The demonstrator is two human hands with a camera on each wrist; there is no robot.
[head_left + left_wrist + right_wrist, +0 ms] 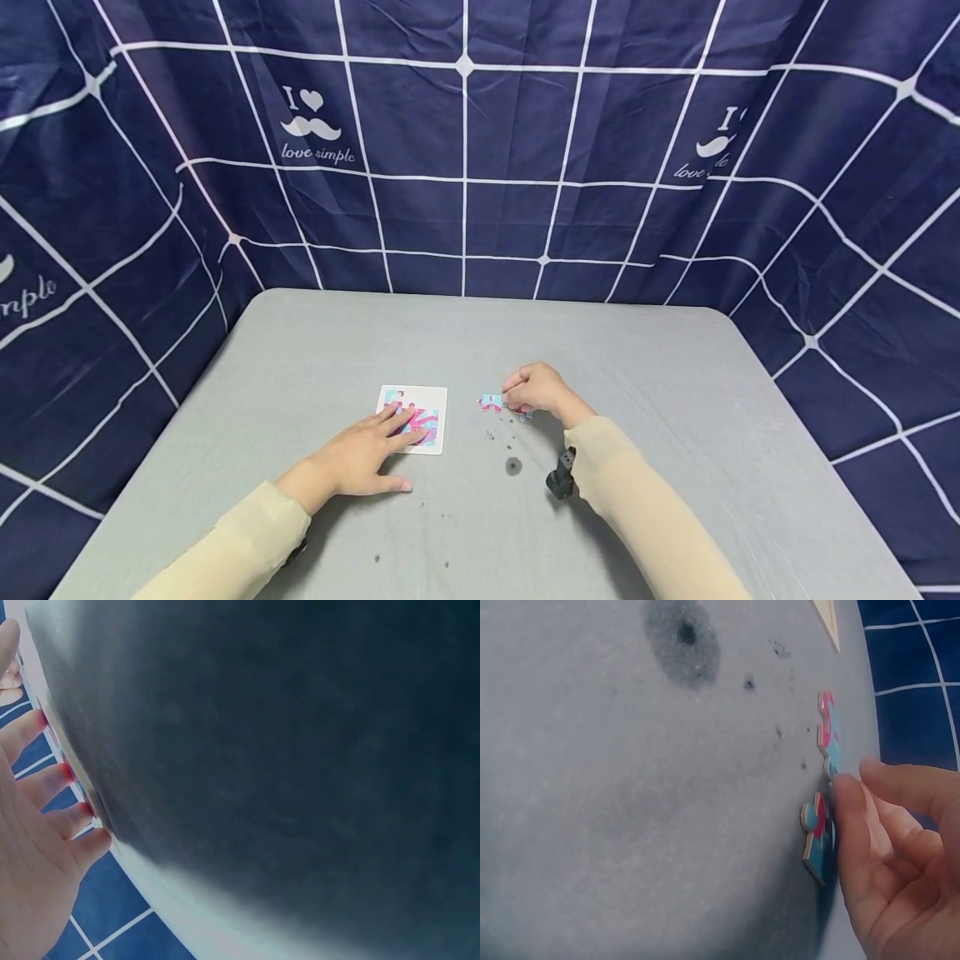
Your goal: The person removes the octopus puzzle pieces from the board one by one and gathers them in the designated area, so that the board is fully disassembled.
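Note:
A square jigsaw board (439,402) with a pale border lies on the table, pink and blue pieces filling part of it. My left hand (369,454) rests over it, fingers spread on the picture and thumb on the table. In the left wrist view, the fingertips (64,776) meet the board's edge. To the board's right lie a blue and pink jigsaw piece (491,402) and another piece (816,851). My right hand (542,390) bends down over them, thumb and forefinger tips close together between the two. I cannot tell whether a piece is pinched there.
The grey table (600,350) has rounded far corners. A dark round stain (513,466) and several small specks mark its surface near the right hand. A navy curtain (510,133) with white grid lines hangs behind and at both sides.

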